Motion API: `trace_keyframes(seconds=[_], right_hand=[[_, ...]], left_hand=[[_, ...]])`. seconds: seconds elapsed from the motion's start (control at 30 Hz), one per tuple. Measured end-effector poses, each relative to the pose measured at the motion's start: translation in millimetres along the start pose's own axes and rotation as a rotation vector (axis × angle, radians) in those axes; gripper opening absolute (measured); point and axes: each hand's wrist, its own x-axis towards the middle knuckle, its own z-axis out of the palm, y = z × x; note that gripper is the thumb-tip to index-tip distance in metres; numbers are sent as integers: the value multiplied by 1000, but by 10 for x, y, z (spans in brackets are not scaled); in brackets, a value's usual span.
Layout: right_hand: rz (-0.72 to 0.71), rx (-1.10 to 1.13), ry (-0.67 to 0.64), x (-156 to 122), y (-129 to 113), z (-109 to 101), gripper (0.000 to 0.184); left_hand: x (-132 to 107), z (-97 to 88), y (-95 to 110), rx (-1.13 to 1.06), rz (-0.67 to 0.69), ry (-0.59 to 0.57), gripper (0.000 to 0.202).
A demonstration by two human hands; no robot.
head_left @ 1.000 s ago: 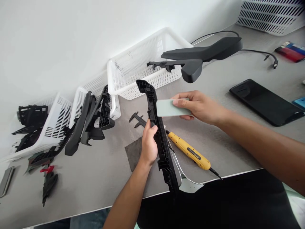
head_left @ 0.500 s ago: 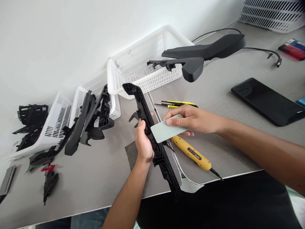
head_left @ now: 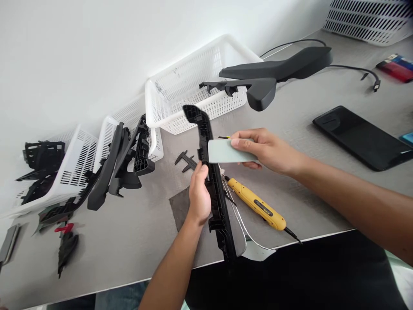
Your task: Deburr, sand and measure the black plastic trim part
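Note:
My left hand (head_left: 199,196) is wrapped around the middle of a long black plastic trim part (head_left: 211,172), holding it up over the grey table (head_left: 129,232). The part's hooked end points toward the white basket (head_left: 193,92). My right hand (head_left: 267,150) pinches a pale green flat block (head_left: 224,151) and presses its left edge against the part's upper side. A yellow-handled tool (head_left: 258,204) lies on the table just under my right hand. A black caliper (head_left: 186,160) lies left of the part.
Two more white baskets (head_left: 74,163) at the left hold several black plastic parts (head_left: 125,163). A large black trim piece (head_left: 271,73) leans on the basket. A dark phone (head_left: 361,137) and a cable (head_left: 355,71) lie at the right. A dark pad (head_left: 182,206) lies under my left hand.
The black part swung back upright and its hooked end moved right. The green block rose and leveled against the part. The yellow knife seen half a second ago is now almost hidden behind my right hand.

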Motion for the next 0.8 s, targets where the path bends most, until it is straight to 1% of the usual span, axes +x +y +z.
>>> trace_keyframes(seconds=[0.1,0.17,0.23,0.3,0.37,0.5,0.57,0.67,0.73,0.8], right_hand=[[-63,41,171,8,16,-8,37],[-75,62,229,8,15,-9,36],[-43,42,208,8,-1,-12,36],[-8,-1,157,12,-22,-24,36],[-4,-15,152,21,-32,-45,36],[-69,21,251,40,-7,-88,39],[-93,29,279,45,8,-94,39],[-88,42,294,55,21,-107,37],[-101,36,337,69,39,-139,37],[-135,7,405,88,72,-188,38]], left_hand=[[-38,11,13,63,-7,-113,39],[-48,12,21,72,-7,-139,37],[-47,12,21,56,3,-122,36],[-41,11,16,39,13,-95,34],[-37,12,12,43,16,-91,34],[-38,16,13,92,14,-137,36],[-42,23,19,85,8,-136,37],[-54,38,39,66,-5,-116,37],[-64,51,63,84,5,-121,35],[-75,62,92,129,39,-150,33]])
